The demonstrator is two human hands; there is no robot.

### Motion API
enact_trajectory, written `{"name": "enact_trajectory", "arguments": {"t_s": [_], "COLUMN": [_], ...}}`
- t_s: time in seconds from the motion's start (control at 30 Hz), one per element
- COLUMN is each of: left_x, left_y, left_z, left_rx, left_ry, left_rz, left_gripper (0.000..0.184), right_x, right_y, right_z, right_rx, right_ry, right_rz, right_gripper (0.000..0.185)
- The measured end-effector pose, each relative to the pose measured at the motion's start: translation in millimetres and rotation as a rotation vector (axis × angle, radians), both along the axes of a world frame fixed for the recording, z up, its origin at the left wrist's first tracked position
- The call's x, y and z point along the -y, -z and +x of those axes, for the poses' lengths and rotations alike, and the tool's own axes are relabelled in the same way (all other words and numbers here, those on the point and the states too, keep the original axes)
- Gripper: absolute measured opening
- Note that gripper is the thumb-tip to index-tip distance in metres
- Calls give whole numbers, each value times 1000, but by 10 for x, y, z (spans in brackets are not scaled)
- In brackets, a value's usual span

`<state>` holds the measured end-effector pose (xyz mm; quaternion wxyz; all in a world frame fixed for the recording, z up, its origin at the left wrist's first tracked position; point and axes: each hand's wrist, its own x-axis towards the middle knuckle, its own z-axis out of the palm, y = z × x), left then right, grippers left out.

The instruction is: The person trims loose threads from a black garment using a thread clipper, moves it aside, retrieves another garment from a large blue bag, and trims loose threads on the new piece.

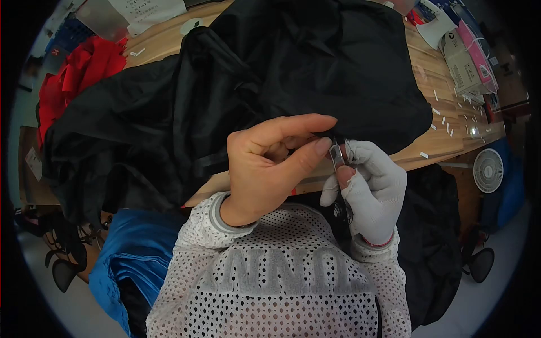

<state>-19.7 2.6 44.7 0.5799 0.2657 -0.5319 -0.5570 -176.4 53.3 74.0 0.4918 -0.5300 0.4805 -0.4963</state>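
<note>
My left hand (267, 163), bare, is closed in a pinch, thumb and forefinger meeting beside a bit of something black whose kind I cannot make out. Close by on its right, my right hand (372, 183) wears a white glove with thumb and fingertip bare. It grips a small shiny metal tool that looks like thread snips (337, 156), pointing up toward the left fingertips. Dark strands hang below the right fingers. A large black cloth (242, 84) lies in folds over the table just beyond both hands.
Red cloth (84, 65) lies at the left of the wooden table (445, 135), and blue cloth (138, 242) hangs below it. Small white scraps (442, 119) are scattered at the right. A box (459, 62), a white fan (488, 170) and a paper sheet (149, 12) stand around.
</note>
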Motion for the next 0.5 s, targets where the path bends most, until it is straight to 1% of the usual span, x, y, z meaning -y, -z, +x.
{"name": "enact_trajectory", "arguments": {"t_s": [0.13,0.2,0.33,0.4,0.43,0.5], "left_x": [-1,-9,-45,-64,-83,-114], "left_y": [3,9,40,70,73,78], "left_z": [11,3,-4,20,15,0], "left_rx": [30,-14,-4,105,104,31], "left_ry": [-14,-2,-40,-83,-83,-70], "left_rz": [-33,-17,-40,-72,-72,-67], "left_gripper": [26,25,24,25,25,25], "right_x": [-2,-14,-27,-27,1,79], "right_y": [4,-12,64,107,124,89], "right_z": [-5,19,79,96,25,-193], "right_rx": [-14,-1,8,76,83,79], "right_ry": [-14,11,49,185,274,335], "right_rz": [-25,-18,-73,-147,-206,-295], "right_gripper": [17,16,16,17,18,21]}}
